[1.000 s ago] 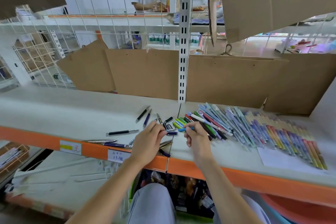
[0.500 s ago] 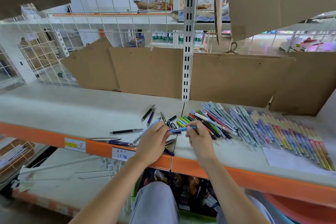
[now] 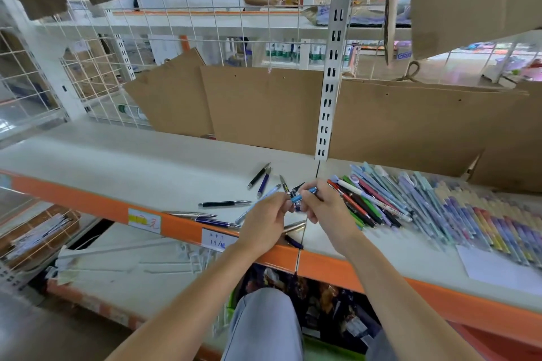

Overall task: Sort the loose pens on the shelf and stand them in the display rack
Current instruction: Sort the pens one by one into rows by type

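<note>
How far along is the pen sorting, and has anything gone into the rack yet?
Done: a colour-grouped row of pens lies along the shelf on the right. In hand: left hand and right hand both pinch a blue pen. Left: loose pens lie scattered on the left, and no display rack is in view, so none stand in it.

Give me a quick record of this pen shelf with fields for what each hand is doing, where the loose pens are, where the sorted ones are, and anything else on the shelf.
left hand: left hand pinches one end of the bright blue pen
right hand: right hand grips the same pen's other end
loose pens: dark scattered pens lie flat left of the hands
sorted pens: long fanned row of coloured pens lies flat to the right
shelf: white shelf board with orange front edge
other: white sheet of paper near the right front edge
display rack: not in view
</note>
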